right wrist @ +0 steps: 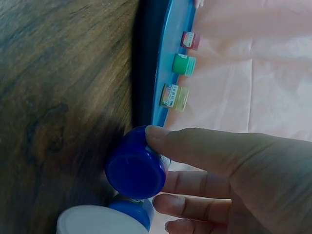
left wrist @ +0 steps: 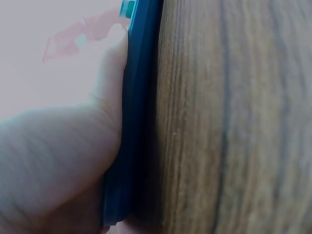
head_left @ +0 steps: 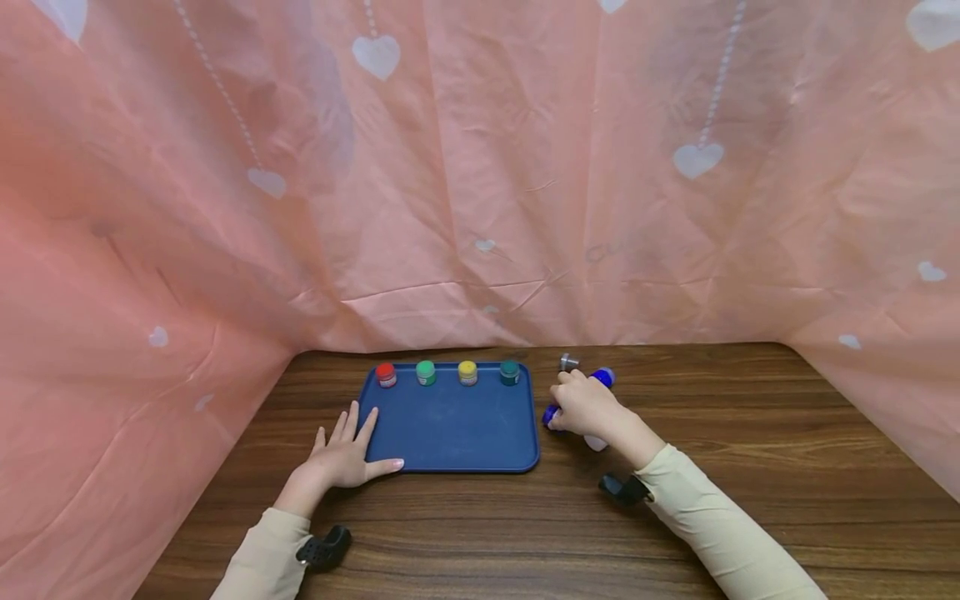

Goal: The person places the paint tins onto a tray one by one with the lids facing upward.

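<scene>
My left hand (head_left: 341,458) lies spread over the left edge of the blue tray (head_left: 450,433), its thumb reaching across the front left corner. Along the tray's far side stand small paint jars: a red jar (head_left: 386,375), a green jar (head_left: 426,372), a yellow jar (head_left: 468,372) and a dark green jar (head_left: 509,372). Just right of the tray, my right hand (head_left: 588,406) pinches a blue paint jar (right wrist: 136,168) between thumb and fingers. This jar is partly hidden by the hand in the head view.
Another blue-topped jar (head_left: 603,377) is behind my right hand, and a white-topped jar (right wrist: 100,222) is beside it. A small grey jar (head_left: 568,362) lies near the tray's far right corner. A pink curtain (head_left: 525,208) hangs behind the wooden table (head_left: 465,533).
</scene>
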`<state>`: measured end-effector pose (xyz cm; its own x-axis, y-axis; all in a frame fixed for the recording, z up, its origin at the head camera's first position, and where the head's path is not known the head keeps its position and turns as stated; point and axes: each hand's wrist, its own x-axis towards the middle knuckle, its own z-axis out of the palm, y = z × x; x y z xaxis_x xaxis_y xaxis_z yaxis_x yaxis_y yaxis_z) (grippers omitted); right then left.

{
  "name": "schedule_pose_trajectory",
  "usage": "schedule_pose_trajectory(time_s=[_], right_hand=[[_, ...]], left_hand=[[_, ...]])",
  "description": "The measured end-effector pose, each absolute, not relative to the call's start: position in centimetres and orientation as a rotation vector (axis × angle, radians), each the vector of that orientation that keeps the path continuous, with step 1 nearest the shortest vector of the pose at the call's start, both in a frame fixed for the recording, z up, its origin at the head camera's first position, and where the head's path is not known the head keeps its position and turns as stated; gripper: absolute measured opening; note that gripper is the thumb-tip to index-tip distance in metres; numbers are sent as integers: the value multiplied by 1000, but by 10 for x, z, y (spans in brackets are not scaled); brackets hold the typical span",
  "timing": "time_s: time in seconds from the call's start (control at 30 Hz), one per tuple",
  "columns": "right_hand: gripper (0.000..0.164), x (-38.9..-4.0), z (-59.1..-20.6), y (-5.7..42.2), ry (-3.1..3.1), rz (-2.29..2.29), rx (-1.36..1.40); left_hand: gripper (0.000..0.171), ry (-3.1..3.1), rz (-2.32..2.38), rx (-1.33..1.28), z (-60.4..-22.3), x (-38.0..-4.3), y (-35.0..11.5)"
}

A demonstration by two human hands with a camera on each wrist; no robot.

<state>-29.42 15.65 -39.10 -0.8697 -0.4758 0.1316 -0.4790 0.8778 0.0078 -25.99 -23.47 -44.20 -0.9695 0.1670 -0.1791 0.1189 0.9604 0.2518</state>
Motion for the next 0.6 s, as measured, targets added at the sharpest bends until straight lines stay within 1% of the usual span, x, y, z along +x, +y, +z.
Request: schedule_pose_trajectory(time_s=[0.23, 0.37, 0.6], right_hand=[[32, -292, -393, 152, -2907, -37, 747], [35, -291, -393, 151, -2897, -66, 754], [32, -292, -395, 153, -2885, -72, 774]], left_hand=[[123, 2891, 337, 179, -429, -250, -224], [122, 2894, 312, 160, -431, -251, -222], [125, 2903, 335, 189, -436, -257, -227]])
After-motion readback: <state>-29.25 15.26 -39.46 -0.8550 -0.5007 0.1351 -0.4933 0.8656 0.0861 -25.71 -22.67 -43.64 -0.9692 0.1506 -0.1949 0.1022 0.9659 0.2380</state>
